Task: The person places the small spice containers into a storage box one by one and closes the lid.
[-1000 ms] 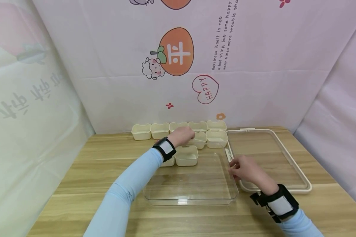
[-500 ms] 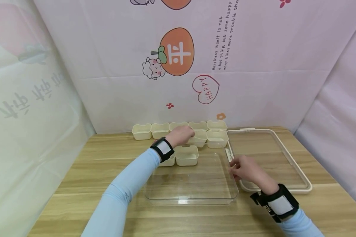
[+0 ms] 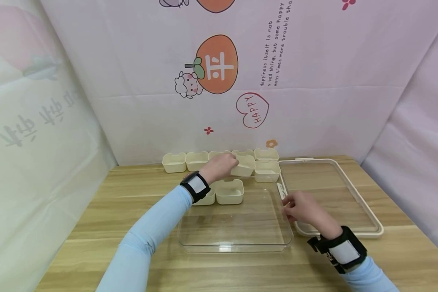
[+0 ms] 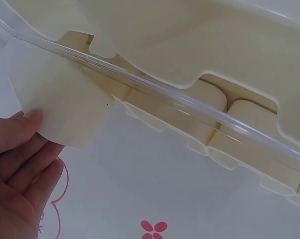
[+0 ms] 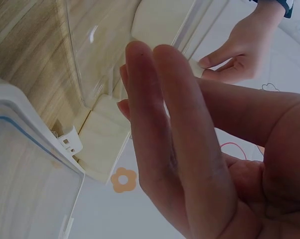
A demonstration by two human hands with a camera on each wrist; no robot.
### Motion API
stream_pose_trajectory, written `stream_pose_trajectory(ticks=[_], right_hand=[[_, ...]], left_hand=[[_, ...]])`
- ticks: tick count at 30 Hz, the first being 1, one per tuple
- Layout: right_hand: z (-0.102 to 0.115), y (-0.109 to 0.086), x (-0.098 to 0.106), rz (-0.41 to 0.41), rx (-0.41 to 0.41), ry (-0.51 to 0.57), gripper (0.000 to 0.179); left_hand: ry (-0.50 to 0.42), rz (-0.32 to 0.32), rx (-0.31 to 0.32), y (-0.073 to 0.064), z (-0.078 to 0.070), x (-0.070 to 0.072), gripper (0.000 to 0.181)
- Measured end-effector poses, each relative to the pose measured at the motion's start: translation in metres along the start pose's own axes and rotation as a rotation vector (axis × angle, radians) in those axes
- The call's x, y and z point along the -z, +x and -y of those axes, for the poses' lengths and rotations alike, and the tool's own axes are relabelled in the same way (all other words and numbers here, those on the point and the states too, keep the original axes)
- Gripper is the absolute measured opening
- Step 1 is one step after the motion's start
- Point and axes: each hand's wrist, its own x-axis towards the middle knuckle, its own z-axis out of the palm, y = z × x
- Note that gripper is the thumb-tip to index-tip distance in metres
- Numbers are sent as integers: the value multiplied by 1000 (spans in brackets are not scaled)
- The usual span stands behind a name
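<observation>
My left hand (image 3: pixel 220 167) pinches a small cream plastic box (image 3: pixel 244 166) by its edge, thumb on one side and fingers on the other. It is tilted and overlaps the back row of boxes in the head view; the left wrist view shows the held box (image 4: pixel 65 99) close up. In front lies a clear plastic bin (image 3: pixel 237 248), with two cream boxes (image 3: pixel 230 193) at its far left, one partly hidden by my left wrist. My right hand (image 3: pixel 303 209) is at the bin's right wall, its fingers (image 5: pixel 182 109) fairly straight in the right wrist view.
Several more cream boxes (image 3: pixel 174 163) line the table's back edge by the printed cloth. Another cream box (image 3: pixel 267 172) stands before their right end. To the right, a clear lid (image 3: pixel 365 209) with a white frame lies flat on the wooden table (image 3: pixel 106 227).
My left hand has risen slightly and drifted left, lifting the pinched box a little. The right hand and the bin stay where they were.
</observation>
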Motion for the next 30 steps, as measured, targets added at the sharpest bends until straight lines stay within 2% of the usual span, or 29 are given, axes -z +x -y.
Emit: stream_pose_trajectory(ticks=[10, 14, 26, 30], right_hand=[[-1, 2, -1, 8, -15, 14, 30], [-1, 2, -2, 8, -29, 21, 30], [-2, 2, -3, 14, -33, 29, 30], [-2, 3, -3, 11, -27, 29, 29]], left_hand=[[-6, -47, 4, -6, -4, 9, 21], [-3, -76, -14, -8, -6, 13, 18], [86, -157, -95, -14, -21, 27, 23], [91, -164, -103, -16, -26, 30, 24]])
